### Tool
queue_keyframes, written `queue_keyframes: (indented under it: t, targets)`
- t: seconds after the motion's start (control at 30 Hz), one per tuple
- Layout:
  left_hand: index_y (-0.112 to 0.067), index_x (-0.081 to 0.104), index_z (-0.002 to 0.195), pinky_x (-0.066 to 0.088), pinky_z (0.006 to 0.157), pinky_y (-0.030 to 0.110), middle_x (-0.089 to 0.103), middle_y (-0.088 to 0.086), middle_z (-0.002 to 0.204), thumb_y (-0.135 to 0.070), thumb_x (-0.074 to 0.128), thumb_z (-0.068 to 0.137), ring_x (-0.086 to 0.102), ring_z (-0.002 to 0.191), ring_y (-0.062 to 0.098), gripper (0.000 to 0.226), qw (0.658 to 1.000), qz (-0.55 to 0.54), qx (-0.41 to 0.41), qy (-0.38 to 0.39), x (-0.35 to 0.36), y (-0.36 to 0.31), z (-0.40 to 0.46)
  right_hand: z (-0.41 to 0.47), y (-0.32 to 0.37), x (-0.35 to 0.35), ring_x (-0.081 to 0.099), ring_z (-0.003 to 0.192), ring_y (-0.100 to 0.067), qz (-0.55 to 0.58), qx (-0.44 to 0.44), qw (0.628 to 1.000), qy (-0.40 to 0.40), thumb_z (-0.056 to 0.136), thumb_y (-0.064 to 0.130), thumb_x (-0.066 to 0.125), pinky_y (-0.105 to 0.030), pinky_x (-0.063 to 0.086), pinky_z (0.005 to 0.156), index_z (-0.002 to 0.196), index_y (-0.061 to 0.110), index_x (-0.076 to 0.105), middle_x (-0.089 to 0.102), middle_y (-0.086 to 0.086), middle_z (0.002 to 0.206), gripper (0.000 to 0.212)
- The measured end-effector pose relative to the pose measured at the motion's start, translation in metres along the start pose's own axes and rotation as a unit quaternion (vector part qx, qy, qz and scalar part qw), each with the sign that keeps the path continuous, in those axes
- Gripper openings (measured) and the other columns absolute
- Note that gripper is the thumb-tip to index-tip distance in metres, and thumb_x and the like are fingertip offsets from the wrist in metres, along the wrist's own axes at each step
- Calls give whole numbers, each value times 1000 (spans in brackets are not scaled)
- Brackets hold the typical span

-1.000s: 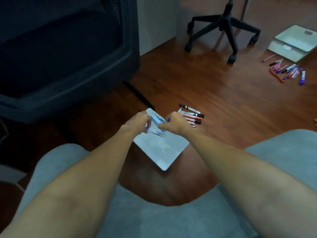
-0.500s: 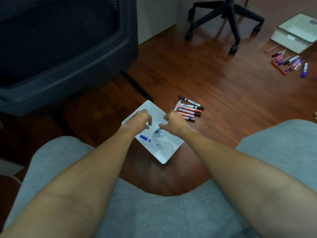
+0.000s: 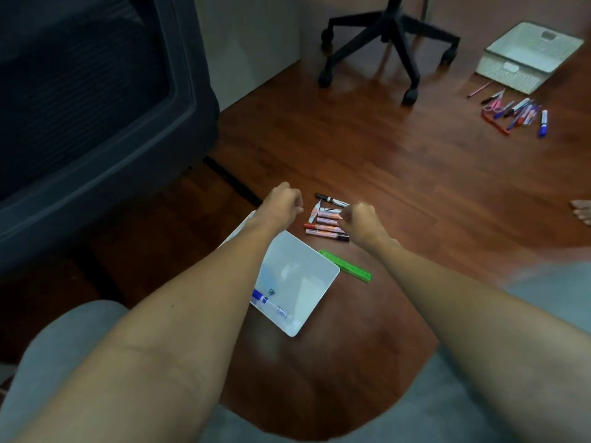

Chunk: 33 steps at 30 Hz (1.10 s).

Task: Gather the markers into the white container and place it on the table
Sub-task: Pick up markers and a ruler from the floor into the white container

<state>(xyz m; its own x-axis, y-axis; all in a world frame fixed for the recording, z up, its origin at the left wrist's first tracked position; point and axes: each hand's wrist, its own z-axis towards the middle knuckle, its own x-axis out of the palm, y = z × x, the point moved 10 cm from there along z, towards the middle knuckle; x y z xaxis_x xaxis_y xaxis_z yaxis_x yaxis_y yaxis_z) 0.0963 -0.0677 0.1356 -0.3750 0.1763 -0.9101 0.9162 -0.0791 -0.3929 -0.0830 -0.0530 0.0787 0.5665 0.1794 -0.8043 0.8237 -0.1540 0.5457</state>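
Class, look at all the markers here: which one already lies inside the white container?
The blue-capped marker, lying along the near-left edge of the white container. The other markers lie in a cluster on the floor beyond it.

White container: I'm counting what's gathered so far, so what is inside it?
Inside the white container lies one blue-capped marker and a small dark bit beside it. The left forearm covers its left part.

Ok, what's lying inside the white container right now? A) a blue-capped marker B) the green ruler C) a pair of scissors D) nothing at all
A: a blue-capped marker lies in the white container; the green ruler is on the floor beside it.
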Motion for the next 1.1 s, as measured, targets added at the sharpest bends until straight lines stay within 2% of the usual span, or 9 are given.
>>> queue_keyframes:
  t: [0.07, 0.17, 0.23, 0.33, 0.53, 0.67, 0.93, 1.03, 1.1]
  targets:
    - [-9, 70, 105, 56, 94, 38, 57, 9, 117, -13, 65, 94, 62, 103, 24, 12, 1000, 5, 3, 15, 17, -6, 13, 0, -20, 7, 68, 91, -32, -5, 18, 1000, 14, 84, 12, 68, -34, 53, 79, 90, 2, 74, 70, -19, 98, 13]
    - [-7, 71, 110, 56, 95, 39, 58, 11, 119, -15, 65, 95, 63, 104, 27, 18, 998, 22, 0, 66, 57, -8, 31, -2, -50, 33, 63, 86, -26, -20, 45, 997, 67, 82, 15, 72, -30, 47, 76, 88, 6, 72, 66, -11, 91, 10]
    - [-9, 73, 109, 56, 94, 40, 62, 11, 118, -18, 68, 92, 65, 102, 28, 20, 995, 17, -18, 96, 86, 0, 45, 0, -76, 57, 67, 97, -30, -26, 74, 992, 103, 81, 19, 74, -33, 52, 86, 100, 6, 72, 71, -15, 106, 23]
    - [-10, 74, 107, 55, 95, 38, 69, 12, 115, -21, 73, 89, 67, 101, 27, 22, 989, -3, -43, 142, 125, 14, 63, 1, -104, 85, 63, 112, -31, -33, 94, 984, 146, 77, 26, 80, -35, 51, 98, 117, 6, 68, 66, -14, 122, 46]
    - [-3, 72, 110, 50, 95, 33, 65, 17, 122, -15, 72, 88, 64, 108, 31, 24, 983, 35, -16, 182, 182, 13, 86, 4, -138, 116, 63, 108, -31, -56, 85, 980, 172, 67, 31, 88, -34, 52, 93, 111, 9, 65, 63, -13, 119, 54]
    - [0, 69, 118, 48, 96, 33, 63, 19, 127, -18, 71, 90, 63, 114, 33, 32, 974, 94, 13, 203, 204, 13, 84, 5, -146, 121, 64, 106, -32, -51, 73, 986, 141, 70, 23, 85, -37, 53, 92, 108, 10, 65, 64, -15, 119, 45]
    - [-3, 67, 116, 49, 92, 34, 65, 18, 121, -11, 63, 95, 63, 108, 33, 23, 966, 122, 28, 227, 212, 8, 80, 1, -152, 125, 65, 105, -29, -39, 111, 980, 162, 74, 17, 84, -25, 47, 81, 101, 9, 69, 68, -15, 114, 32]
    - [0, 68, 116, 51, 94, 37, 64, 20, 121, -13, 63, 94, 64, 109, 36, 26, 974, 108, 32, 195, 184, 3, 78, 6, -138, 103, 65, 105, -29, -43, 102, 983, 148, 77, 14, 79, -26, 49, 84, 102, 8, 71, 68, -13, 112, 28]
    - [1, 70, 111, 51, 87, 37, 65, 19, 113, -15, 64, 94, 66, 105, 37, 24, 981, 93, 27, 170, 157, -1, 80, 10, -126, 81, 66, 105, -32, -42, 90, 988, 122, 79, 12, 72, -28, 50, 86, 101, 9, 73, 70, -17, 112, 22]
